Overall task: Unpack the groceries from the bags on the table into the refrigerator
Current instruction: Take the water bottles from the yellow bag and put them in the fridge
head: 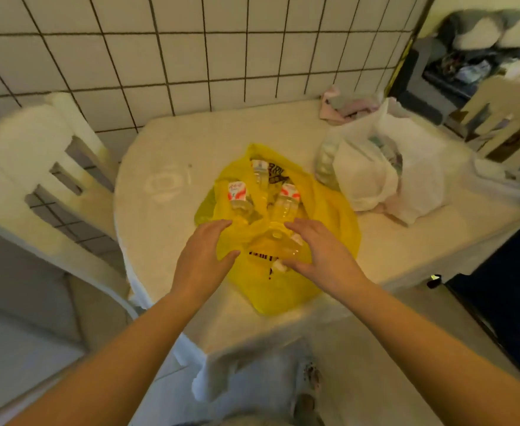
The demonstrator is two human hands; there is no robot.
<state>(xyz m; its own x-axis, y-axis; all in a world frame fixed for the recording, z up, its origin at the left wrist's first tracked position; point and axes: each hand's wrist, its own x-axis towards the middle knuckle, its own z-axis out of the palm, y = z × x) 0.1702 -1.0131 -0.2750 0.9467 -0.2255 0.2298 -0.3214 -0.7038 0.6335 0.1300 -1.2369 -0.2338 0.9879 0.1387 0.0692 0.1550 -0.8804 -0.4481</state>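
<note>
Both hands, left hand (208, 250) and right hand (320, 250), fingers spread and holding nothing, flank the yellow bag (323, 216) on the desk (172, 142); its bottles (286, 201) lie just ahead, long axes pointing away, nearest the right hand.

On the desk (191, 142) a bag (323, 216) lies in the middle with bottles (286, 199) in it. A second bag (406, 167) stands far right of it, cloths (347, 107) behind. A chair (46, 167) stands left of the desk.
</note>
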